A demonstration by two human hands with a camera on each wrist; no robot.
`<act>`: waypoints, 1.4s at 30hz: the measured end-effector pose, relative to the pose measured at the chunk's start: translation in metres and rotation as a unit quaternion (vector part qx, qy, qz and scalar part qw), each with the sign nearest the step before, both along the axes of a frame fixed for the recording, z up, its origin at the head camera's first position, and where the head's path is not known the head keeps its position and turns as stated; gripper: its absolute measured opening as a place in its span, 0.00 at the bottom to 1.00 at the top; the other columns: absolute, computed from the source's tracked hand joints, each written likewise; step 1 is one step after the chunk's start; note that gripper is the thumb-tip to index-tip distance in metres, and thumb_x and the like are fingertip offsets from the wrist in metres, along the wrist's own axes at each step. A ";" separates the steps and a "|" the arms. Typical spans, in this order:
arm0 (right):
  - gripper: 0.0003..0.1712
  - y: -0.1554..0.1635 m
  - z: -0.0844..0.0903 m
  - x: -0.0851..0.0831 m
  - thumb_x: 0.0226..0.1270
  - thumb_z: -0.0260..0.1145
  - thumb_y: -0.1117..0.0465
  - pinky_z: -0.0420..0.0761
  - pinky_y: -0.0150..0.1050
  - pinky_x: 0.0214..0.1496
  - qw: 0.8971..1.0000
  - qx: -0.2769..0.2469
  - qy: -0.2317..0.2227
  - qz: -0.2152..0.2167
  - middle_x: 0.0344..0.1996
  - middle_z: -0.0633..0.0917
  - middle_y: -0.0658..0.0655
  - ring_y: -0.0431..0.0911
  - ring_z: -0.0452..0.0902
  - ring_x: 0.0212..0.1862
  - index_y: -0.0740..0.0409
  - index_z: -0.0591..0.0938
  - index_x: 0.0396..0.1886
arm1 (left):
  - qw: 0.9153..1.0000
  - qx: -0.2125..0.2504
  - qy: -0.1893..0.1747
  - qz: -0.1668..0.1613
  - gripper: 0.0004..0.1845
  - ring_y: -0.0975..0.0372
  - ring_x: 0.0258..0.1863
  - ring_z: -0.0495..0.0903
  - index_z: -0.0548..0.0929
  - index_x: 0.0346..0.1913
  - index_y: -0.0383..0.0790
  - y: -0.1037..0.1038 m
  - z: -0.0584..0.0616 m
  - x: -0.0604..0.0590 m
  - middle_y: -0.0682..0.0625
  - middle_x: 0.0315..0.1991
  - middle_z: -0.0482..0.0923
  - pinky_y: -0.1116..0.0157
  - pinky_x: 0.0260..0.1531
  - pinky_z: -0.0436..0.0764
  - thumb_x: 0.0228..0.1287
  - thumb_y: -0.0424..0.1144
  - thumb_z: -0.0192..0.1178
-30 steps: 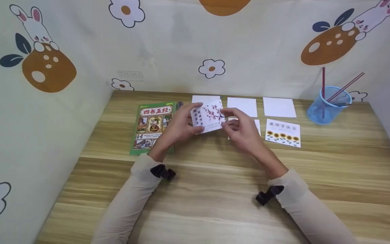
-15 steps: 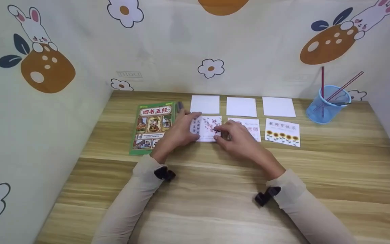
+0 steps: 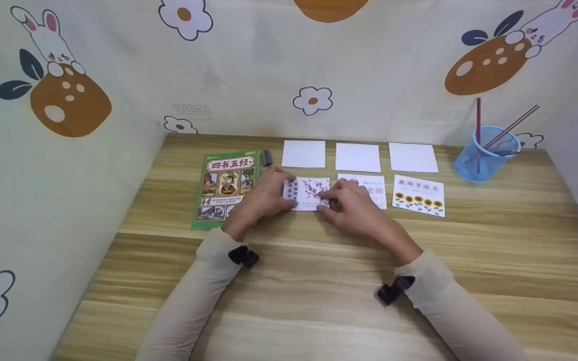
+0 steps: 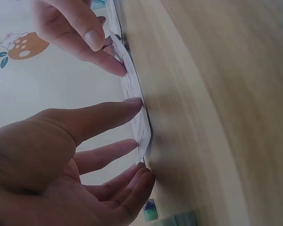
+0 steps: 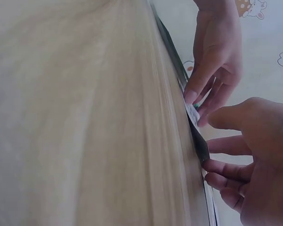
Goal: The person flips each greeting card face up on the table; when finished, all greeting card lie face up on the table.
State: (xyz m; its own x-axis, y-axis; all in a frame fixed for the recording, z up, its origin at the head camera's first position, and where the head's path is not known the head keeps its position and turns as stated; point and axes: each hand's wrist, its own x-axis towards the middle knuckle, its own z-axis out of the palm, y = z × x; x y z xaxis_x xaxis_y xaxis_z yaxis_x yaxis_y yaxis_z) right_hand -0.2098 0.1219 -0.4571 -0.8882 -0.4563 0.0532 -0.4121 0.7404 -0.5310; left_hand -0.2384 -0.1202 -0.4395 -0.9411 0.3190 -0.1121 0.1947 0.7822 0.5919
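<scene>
In the head view, a card with pink blossoms and dark lettering [image 3: 308, 194] lies low at the table, left in the front row. My left hand [image 3: 268, 194] grips its left side, with the thumb at the near edge and a finger at the far edge. From the other side, my right hand [image 3: 356, 205] holds the card's right part between thumb and forefinger. In the left wrist view the card [image 4: 134, 101] shows nearly edge-on, one corner slightly raised. A card with red lettering [image 3: 377, 193] is partly hidden behind my right hand.
Three white cards, one at the left [image 3: 304, 154], form a back row. A sunflower card [image 3: 419, 196] lies at the right. A green book [image 3: 226, 175] and a small dark purple object [image 3: 267, 158] are at the left; a blue pen cup [image 3: 484, 158] stands at the back right.
Both hands have lowered the blossom card from above the table into the front row. Over the last half second it has shifted slightly towards me, with both hands still on it.
</scene>
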 end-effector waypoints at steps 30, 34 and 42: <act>0.31 0.002 -0.001 -0.001 0.77 0.69 0.45 0.61 0.63 0.82 0.999 0.005 -0.013 0.052 0.75 0.78 0.58 0.57 0.68 0.79 0.51 0.81 0.74 | 0.997 -0.076 0.000 0.001 0.36 0.46 0.76 0.69 0.76 0.77 0.39 -0.008 0.002 -0.003 0.40 0.76 0.70 0.48 0.80 0.69 0.69 0.45 0.75; 0.28 0.012 -0.001 -0.008 0.78 0.70 0.47 0.64 0.62 0.80 0.998 -0.038 0.001 0.044 0.73 0.80 0.58 0.56 0.70 0.77 0.51 0.84 0.71 | 0.998 -0.056 0.008 0.010 0.37 0.46 0.72 0.72 0.76 0.77 0.41 -0.006 0.005 -0.003 0.39 0.75 0.73 0.47 0.77 0.73 0.68 0.45 0.75; 0.23 0.080 -0.004 -0.023 0.77 0.71 0.58 0.67 0.63 0.82 0.990 -0.132 0.032 -0.029 0.69 0.82 0.66 0.63 0.73 0.75 0.62 0.85 0.66 | 0.997 -0.017 0.070 -0.006 0.32 0.45 0.78 0.71 0.78 0.75 0.41 0.016 0.011 -0.002 0.39 0.76 0.75 0.46 0.81 0.68 0.72 0.45 0.71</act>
